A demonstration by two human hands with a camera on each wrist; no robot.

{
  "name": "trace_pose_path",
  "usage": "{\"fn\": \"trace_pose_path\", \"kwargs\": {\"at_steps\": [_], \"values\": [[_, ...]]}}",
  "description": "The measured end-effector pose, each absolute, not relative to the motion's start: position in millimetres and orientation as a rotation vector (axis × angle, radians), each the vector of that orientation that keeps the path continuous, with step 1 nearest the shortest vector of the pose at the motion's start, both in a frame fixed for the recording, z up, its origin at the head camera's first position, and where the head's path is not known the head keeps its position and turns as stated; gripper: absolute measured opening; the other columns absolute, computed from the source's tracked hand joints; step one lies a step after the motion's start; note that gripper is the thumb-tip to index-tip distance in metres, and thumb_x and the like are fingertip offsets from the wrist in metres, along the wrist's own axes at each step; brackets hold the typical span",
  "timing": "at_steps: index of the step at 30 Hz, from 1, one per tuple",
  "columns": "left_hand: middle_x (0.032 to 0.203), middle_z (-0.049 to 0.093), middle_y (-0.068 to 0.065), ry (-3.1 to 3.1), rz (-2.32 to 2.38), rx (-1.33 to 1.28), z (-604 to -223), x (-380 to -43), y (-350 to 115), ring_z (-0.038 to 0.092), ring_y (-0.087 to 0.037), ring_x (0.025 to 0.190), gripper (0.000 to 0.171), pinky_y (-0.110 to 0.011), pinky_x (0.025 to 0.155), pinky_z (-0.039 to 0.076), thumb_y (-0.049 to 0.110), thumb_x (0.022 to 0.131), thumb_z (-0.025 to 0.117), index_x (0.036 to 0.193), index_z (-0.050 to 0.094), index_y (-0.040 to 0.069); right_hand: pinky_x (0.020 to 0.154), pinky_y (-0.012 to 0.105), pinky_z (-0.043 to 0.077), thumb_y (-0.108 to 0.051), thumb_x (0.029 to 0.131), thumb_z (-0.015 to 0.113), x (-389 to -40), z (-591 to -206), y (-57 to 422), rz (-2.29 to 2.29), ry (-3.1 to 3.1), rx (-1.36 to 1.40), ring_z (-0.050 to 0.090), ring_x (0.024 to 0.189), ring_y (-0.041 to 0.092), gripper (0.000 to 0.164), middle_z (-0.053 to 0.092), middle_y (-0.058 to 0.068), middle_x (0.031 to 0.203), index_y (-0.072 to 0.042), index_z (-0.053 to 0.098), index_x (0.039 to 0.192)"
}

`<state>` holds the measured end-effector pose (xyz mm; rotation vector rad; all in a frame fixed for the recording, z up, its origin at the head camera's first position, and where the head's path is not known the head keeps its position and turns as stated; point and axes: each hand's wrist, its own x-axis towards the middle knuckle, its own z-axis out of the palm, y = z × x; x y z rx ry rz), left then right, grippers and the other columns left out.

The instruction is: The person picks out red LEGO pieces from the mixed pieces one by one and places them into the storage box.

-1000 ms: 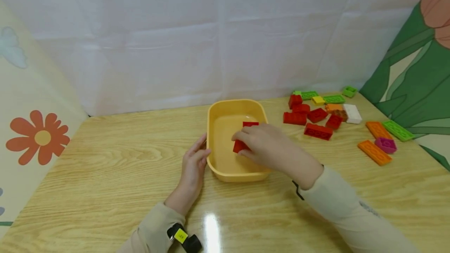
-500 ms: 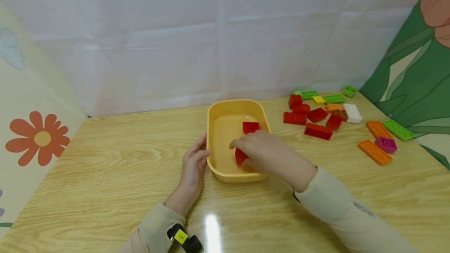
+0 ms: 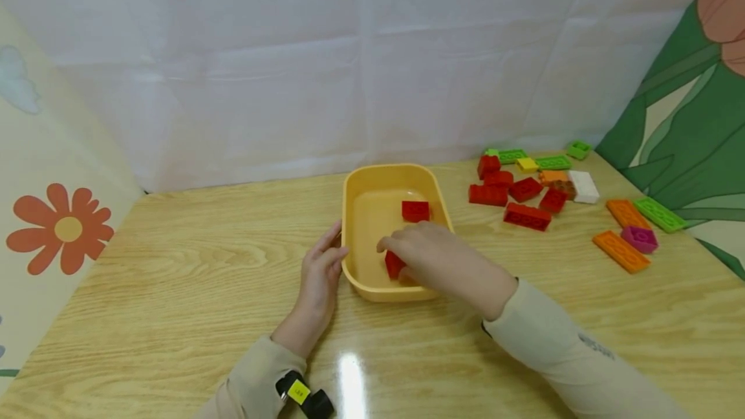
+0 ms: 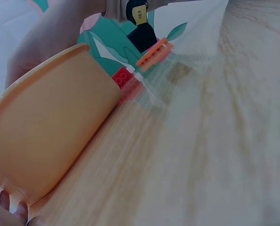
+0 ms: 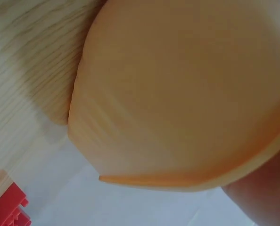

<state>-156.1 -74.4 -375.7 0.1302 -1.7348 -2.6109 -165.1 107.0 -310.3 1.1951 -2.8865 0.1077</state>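
A yellow plastic bin [image 3: 363, 225] stands on the wooden table. My left hand [image 3: 317, 273] rests along its outer left wall, thumb at the rim; in the left wrist view its fingertips [image 4: 4, 200] touch the bin wall [image 4: 50, 122]. Inside the bin, my right hand [image 3: 439, 257] holds a red toy brick [image 3: 394, 266] low near the front, with its fingers covering much of the brick. Another red brick [image 3: 415, 211] lies behind it on the bin floor. From the right wrist, the bin wall [image 5: 177, 94] hides the fingers.
Right of the bin lie several loose red bricks [image 3: 526, 216], a white brick [image 3: 583, 187] and a yellow piece [image 3: 527, 165]. Farther right are orange plates [image 3: 621, 251], a green plate [image 3: 659, 214] and a magenta brick [image 3: 639, 238]. A white cloth [image 3: 250, 83] hangs behind the table.
My right hand has moved toward the bin's front with its red brick, uncovering the other red brick behind. The left hand and bin have stayed in place.
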Motion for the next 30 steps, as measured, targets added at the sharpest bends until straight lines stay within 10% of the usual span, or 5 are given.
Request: {"fn": "trace_pose_path", "kwargs": {"at_steps": [30], "values": [[0.147,0.041,-0.022,-1.761,-2.605,0.110,-375.9,-155.8,-75.2,0.043,-0.023,0.127,0.055,-0.012,0.090,0.046,-0.001,0.085,0.044,0.140,0.041,0.000,0.087,0.044,0.054,-0.018,0.069,0.078,-168.4,-312.2,108.5,0.129,-2.901,1.191,0.064,0.088,0.022,0.044,0.074,0.006,0.097,-0.010,0.065,0.110]]}}
